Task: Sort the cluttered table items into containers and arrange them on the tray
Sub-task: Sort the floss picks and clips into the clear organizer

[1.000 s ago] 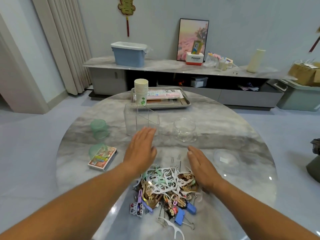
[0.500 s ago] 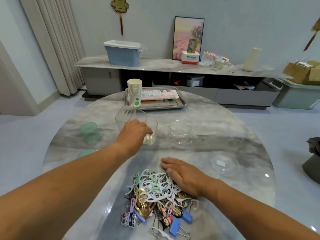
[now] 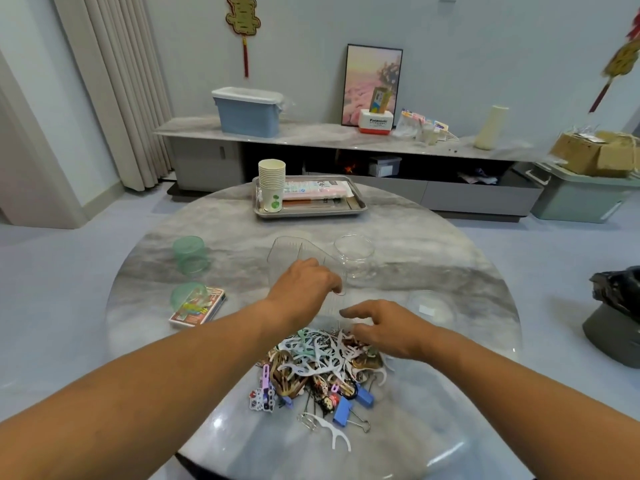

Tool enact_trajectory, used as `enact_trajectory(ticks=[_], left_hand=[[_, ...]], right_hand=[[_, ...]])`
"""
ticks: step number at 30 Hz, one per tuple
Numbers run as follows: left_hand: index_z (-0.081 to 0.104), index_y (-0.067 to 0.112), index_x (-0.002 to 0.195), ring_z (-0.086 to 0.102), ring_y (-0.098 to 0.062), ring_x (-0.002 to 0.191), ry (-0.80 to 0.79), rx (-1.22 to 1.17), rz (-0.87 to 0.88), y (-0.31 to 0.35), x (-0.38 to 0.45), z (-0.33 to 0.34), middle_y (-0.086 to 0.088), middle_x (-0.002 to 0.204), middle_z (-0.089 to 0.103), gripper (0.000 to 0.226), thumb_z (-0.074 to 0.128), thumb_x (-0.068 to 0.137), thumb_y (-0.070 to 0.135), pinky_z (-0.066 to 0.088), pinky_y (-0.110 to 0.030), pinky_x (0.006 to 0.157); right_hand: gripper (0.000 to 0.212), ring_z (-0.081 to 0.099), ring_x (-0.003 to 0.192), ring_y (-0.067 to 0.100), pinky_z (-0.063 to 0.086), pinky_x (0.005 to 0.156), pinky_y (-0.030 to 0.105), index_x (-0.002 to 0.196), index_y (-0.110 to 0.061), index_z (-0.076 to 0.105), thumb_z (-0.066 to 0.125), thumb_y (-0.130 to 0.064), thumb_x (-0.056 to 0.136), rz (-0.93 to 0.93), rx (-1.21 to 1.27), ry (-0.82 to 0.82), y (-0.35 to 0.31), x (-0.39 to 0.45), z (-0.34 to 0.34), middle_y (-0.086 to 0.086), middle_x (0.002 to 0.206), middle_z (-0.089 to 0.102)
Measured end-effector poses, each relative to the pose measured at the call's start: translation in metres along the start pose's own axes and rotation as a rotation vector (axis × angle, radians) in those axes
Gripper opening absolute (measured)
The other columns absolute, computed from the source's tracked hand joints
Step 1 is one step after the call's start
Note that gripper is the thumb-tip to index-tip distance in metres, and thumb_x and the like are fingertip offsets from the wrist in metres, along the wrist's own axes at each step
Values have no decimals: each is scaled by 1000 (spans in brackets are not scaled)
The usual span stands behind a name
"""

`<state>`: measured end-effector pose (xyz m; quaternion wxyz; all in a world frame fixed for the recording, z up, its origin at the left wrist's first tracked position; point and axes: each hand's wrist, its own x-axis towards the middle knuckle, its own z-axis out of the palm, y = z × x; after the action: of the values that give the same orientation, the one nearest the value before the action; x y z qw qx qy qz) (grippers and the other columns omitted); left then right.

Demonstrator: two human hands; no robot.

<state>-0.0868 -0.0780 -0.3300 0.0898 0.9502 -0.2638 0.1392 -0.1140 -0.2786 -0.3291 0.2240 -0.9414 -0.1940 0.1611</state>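
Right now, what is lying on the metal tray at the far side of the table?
On the metal tray stands a stack of paper cups, with a pink-and-white flat packet beside it. Something more lies under the packet; it is mostly covered, so I cannot identify it.

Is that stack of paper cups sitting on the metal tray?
Yes, the stack of paper cups stands upright at the left end of the metal tray, beside a pink packet.

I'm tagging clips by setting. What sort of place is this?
Most likely a home living room: a long low media cabinet against the wall, a framed picture leaning on it, floor-length curtains and a round marble table.
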Motion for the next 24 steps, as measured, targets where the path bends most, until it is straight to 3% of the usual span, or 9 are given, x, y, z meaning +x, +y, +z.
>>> enact_trajectory(ticks=[3,5,8,11,14,17,19,21,24], left_hand=[[64,19,127,51,-21,117,95,-23,45,5,-10,-10,1,124,64,28,60,100,18,39,-30,94],[64,21,121,53,-17,107,145,-58,99,4,-21,-19,4,112,61,22,58,101,27,39,-24,83],[54,37,122,51,-1,93,-153,-180,104,4,-42,-24,20,106,49,38,57,93,61,32,-14,70],[44,45,135,50,-6,110,-441,-129,73,2,-62,-16,18,126,49,73,61,75,81,40,-24,82],[43,44,141,50,-11,115,-503,-85,14,-1,-71,-7,15,133,46,79,72,73,73,40,-28,82],[51,42,135,53,-11,105,-534,-126,-37,0,-68,0,12,127,50,63,75,79,60,41,-29,76],[57,41,130,54,-10,101,-518,-184,-69,-2,-65,3,11,122,52,51,75,83,53,46,-30,78],[63,36,127,57,-11,102,-490,-236,-105,-4,-61,3,10,120,57,42,74,87,46,49,-30,84],[70,30,121,58,-11,100,-449,-275,-119,-5,-55,3,8,116,63,30,69,93,39,48,-27,82]], right_hand=[[53,54,131,11,39,103,24,144,-30,55,66,-40,93,39,-52,-66,-3,-3,-12,-7,148,55],[52,57,126,14,43,101,26,141,-30,57,69,-41,92,105,-94,-94,-4,-4,-16,-5,145,57],[40,61,114,17,48,90,26,134,-27,63,66,-29,94,204,-146,-127,0,-6,-20,-1,135,62],[34,66,104,17,57,86,29,125,-24,69,62,-14,94,275,-143,-167,0,-8,-23,0,120,67],[35,69,101,23,61,85,33,121,-23,68,73,-14,88,308,-46,-174,-7,-8,-25,1,114,66],[67,67,102,19,61,81,32,132,-29,58,90,-34,73,305,80,-250,-17,-11,-19,-1,125,60],[90,62,109,18,56,81,29,141,-36,49,92,-52,63,283,-12,-297,-24,-12,-10,-5,137,50],[106,55,121,23,53,93,37,147,-40,39,90,-65,57,268,-131,-315,-28,-11,2,-4,144,38],[109,47,128,27,49,101,45,149,-41,34,86,-70,57,249,-262,-259,-28,-9,19,-1,146,36]])
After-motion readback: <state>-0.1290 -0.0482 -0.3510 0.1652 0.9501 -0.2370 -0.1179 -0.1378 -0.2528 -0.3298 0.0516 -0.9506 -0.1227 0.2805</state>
